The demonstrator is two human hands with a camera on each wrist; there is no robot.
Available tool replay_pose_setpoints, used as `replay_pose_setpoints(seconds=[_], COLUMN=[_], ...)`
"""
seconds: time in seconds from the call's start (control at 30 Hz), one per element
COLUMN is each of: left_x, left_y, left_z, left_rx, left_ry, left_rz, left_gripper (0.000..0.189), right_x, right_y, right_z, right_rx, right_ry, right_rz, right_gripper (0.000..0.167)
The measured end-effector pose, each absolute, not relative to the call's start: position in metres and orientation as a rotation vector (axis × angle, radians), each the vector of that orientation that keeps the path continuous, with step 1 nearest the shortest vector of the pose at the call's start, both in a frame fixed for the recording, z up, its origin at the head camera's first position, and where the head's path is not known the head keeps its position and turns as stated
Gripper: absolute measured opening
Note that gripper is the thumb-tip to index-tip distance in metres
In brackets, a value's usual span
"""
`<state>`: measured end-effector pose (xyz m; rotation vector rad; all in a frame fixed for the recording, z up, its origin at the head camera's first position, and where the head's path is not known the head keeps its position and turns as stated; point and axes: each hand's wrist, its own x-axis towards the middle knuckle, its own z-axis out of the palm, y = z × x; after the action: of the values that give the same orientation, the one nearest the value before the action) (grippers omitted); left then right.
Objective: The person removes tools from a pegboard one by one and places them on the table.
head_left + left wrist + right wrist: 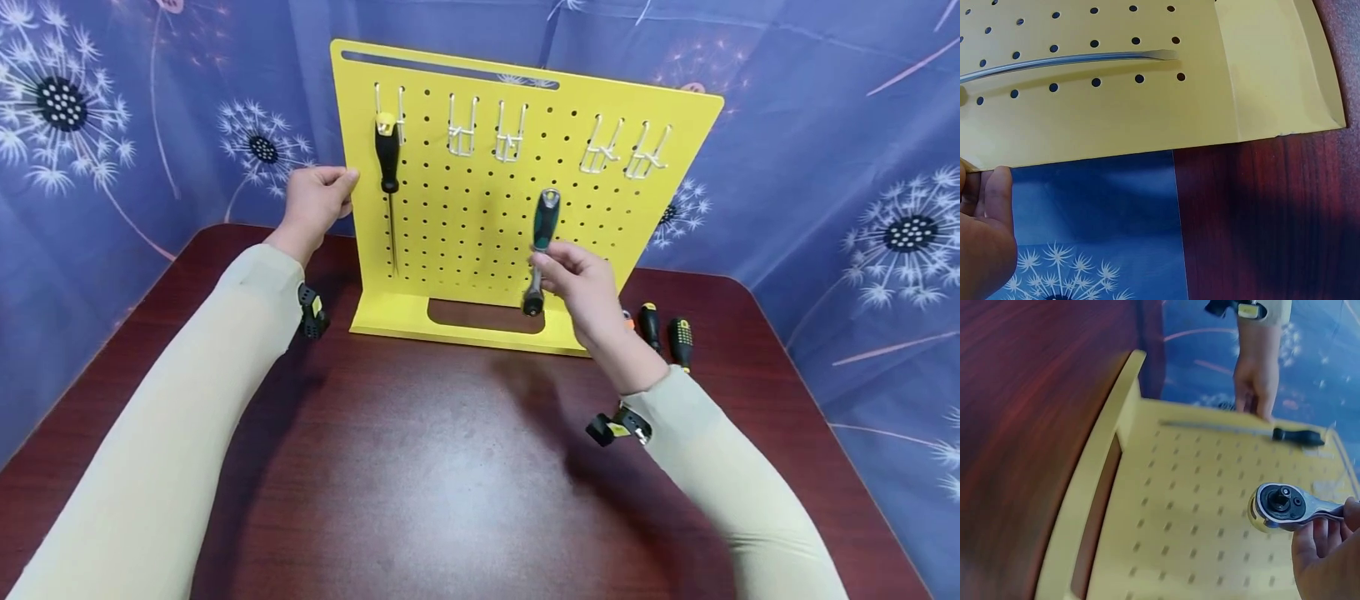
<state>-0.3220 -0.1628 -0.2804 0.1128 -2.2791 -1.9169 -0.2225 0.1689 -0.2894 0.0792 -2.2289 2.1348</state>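
Observation:
My right hand (585,287) pinches a ratchet wrench (546,221) by its metal neck in front of the yellow pegboard (480,208). Its green and black handle points up, and the round drive head (1280,501) hangs below, square drive facing the right wrist camera. At the board's left edge, my left hand (313,204) grips the rim between thumb and fingers. Close beside that hand, a flat-tip screwdriver (387,158) with a black handle and yellow end hangs blade down from the leftmost white hook. The blade (1104,57) lies along the board in the left wrist view.
Several white wire hooks (461,137) line the board's upper part, to the right of the screwdriver. Two black-and-yellow handles (681,340) and an orange bit lie on the dark wooden table (420,467) behind my right wrist. A blue dandelion-print cloth (885,167) surrounds the table.

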Motion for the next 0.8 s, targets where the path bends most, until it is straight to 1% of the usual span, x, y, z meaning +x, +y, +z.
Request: replay_pose_setpoints(seconds=[0.13,0.43,0.6,0.7,0.8], left_x=[-0.323,-0.322,-0.323,-0.323,-0.324], left_y=[-0.163,-0.158,-0.157,-0.158,-0.159], left_z=[-0.279,-0.278,-0.276,-0.276,-0.276], left_rx=[0.113,0.08,0.075,0.077,0.08], left_ry=[-2.272,-2.257,-2.255,-2.255,-2.267], left_rz=[-1.929,-1.936,-1.934,-1.929,-1.923], left_gripper=[0.041,0.043,0.043,0.043,0.043], right_x=[-0.216,-0.198,-0.193,-0.193,-0.195], right_y=[0.202,0.283,0.324,0.345,0.364], right_z=[-0.294,-0.296,-0.302,-0.309,-0.316], right_rx=[0.023,-0.08,-0.199,-0.28,-0.354], right_ry=[-2.189,-2.173,-2.176,-2.192,-2.264], right_rz=[2.158,2.166,2.174,2.187,2.157], right_gripper=[0.029,0.027,0.023,0.025,0.03])
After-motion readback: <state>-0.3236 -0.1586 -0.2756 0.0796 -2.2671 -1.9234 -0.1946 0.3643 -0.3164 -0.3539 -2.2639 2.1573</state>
